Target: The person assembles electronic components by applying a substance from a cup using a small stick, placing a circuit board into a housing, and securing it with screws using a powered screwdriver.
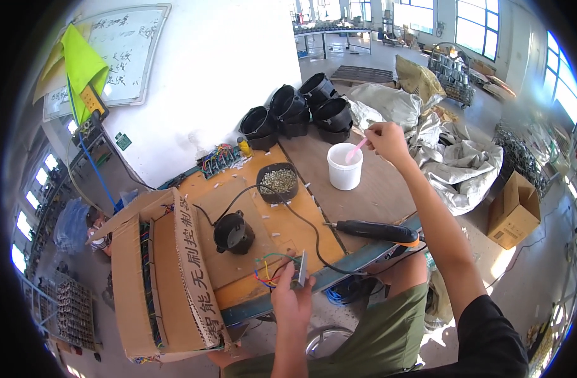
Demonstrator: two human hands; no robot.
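In the head view, my left hand [291, 302] is partly closed, thumb on one side and fingers on the other, holding a flat grey metal-backed module [302, 269] just above the near edge of the table [203, 186]. The module stands roughly on edge; this grip appears chosen to keep its thin red, yellow, blue and green wires [267, 268] free, and they fan out to the left.

My right hand [384, 140] is closed in a pinch, thumb against fingertips, on the upper end of a slim pink plastic stick [356, 150]. The stick slants down into the mouth of an upright white plastic tub [345, 175]; the high hold presumably keeps my fingers clear of the rim. Whether its tip touches any contents, I cannot tell.

A dark bowl [269, 197] of small metal pieces sits mid-table, plausibly for reach from either side. A black round plastic housing [240, 244] stands upright nearer me. The black powered screwdriver with an orange band [373, 231] lies by the table's near edge, its bit pointing left, handle toward my right side, likely for easy pick-up. An open brown cardboard box [127, 277] stands at my left.
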